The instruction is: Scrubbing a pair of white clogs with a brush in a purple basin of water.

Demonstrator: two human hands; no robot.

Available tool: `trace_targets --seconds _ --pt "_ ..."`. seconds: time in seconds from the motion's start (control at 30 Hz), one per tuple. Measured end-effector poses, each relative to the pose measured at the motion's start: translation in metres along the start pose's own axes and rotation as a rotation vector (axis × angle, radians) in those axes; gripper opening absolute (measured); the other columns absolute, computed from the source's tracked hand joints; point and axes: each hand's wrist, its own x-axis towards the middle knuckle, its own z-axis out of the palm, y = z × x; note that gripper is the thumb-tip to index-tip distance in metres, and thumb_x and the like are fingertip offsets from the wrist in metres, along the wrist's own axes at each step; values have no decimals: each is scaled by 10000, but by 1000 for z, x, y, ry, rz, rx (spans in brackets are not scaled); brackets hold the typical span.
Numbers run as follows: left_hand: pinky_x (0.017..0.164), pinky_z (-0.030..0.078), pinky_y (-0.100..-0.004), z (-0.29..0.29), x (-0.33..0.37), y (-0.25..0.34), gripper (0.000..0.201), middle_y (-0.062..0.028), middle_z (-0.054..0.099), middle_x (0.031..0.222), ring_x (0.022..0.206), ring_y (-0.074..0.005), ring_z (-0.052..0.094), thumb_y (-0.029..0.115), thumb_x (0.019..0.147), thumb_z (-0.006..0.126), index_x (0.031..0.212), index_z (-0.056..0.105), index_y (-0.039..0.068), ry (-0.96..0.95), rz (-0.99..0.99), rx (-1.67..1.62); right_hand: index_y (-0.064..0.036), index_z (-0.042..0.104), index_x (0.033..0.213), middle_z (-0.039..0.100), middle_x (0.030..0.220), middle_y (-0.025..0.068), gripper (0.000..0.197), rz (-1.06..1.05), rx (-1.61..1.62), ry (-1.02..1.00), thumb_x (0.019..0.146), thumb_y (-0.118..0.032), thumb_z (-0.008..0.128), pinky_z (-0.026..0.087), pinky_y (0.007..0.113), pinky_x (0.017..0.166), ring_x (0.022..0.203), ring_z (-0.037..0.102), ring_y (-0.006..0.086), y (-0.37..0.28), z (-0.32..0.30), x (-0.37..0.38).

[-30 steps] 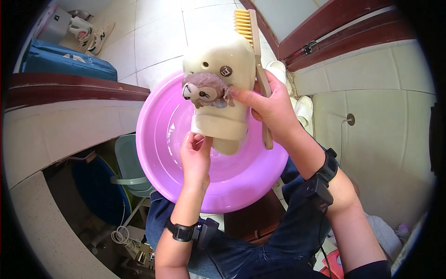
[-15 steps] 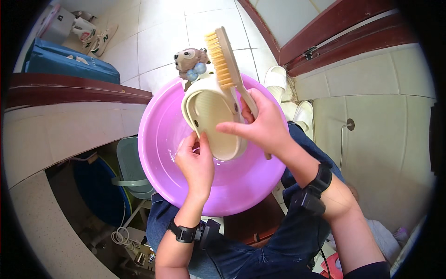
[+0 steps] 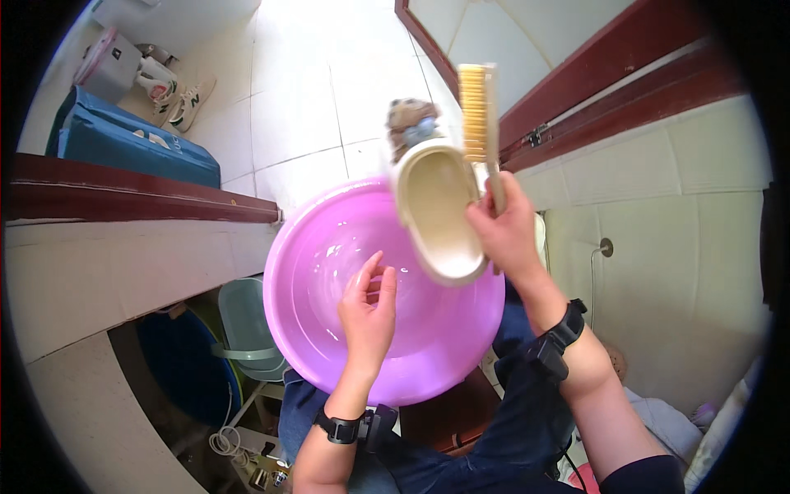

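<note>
– How are the hands held?
– The left hand [image 3: 368, 309] hangs over the basin [image 3: 290, 321], fingers loosely bent, thumb apart, holding nothing; the raised right hand [image 3: 506, 230] pinches the shoe [image 3: 434, 206] and brush [image 3: 476, 115] together
– And the shoe?
– Above the basin's far right side, inside showing, animal figure [image 3: 410, 125] at its far end, bristles beside it

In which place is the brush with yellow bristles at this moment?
In the head view, the brush is right of centre, mostly in the upper half, held in the right hand, just right of the cream clog.
</note>
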Motion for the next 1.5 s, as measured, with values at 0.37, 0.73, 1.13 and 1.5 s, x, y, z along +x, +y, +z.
trace_targets --seconds 0.37,0.73,1.13,1.5 --pt "686 503 -334 5 2 -12 430 -127 605 1030 802 -222 630 156 825 595 1227 493 41 -206 -97 282 -10 503 912 551 741 226 173 -162 -430 -93 745 -30 542 437 410 621 725 569 401 125 -33 103" --pt "787 462 -411 5 -15 -23 499 -130 557 1144 951 -293 587 278 810 617 1235 495 47 -308 30 1081 -5 500 921 553 725 201 196 15 -484 -303 751 -65 577 434 407 612 671 566 346 235 22 105" --pt "796 453 -417 8 -18 -26 475 -141 553 1156 965 -287 585 275 796 633 1197 517 47 -334 76 1099 29 531 915 626 814 90 88 271 -287 -603 851 -30 543 511 296 678 817 635 142 283 -16 107" --pt "815 449 -424 13 -23 -33 459 -168 559 1150 974 -329 580 276 803 625 1181 528 35 -445 158 1113 -5 591 870 616 749 126 216 327 -409 -327 756 -163 685 472 336 664 686 601 232 300 -163 -38"
